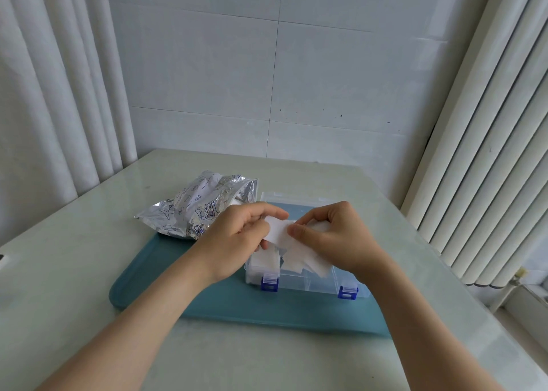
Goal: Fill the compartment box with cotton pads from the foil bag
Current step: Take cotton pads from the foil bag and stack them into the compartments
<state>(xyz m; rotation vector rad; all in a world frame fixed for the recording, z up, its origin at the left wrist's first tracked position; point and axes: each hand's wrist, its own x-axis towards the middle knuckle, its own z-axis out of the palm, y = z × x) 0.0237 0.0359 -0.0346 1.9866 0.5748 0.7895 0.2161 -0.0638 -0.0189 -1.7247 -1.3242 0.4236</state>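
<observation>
Plainly, the cotton pad (280, 231) in hand is held at both ends. The left grip (237, 236) has thumb and curled fingers closed on its left end, and the right grip (335, 236) pinches its right end between thumb and forefinger. The pad spans the gap between them, above the box (311, 283). More white shows under the right fingers, but I cannot tell whether those pads are also held.

Below, a neat stack (263, 261) fills the near left compartment, while a loose heap (310, 261) lies crooked across the middle dividers, one corner poking over the near wall.

The likely trouble starts there. These pads are light and probably cling to each other, so pulling one free could drag others along and drop them outside the box. The crooked heap could also slide over the near wall. Any pad left lying on a divider would probably stop the lid (296, 199), which stands open at the back, from shutting onto the blue latches (269, 282).

The box sits toward the right near edge of the teal tray (178, 272). The foil bag (192, 209) lies across the tray's far left corner, mouth towards the box, partly resting on the tabletop (74, 257).
</observation>
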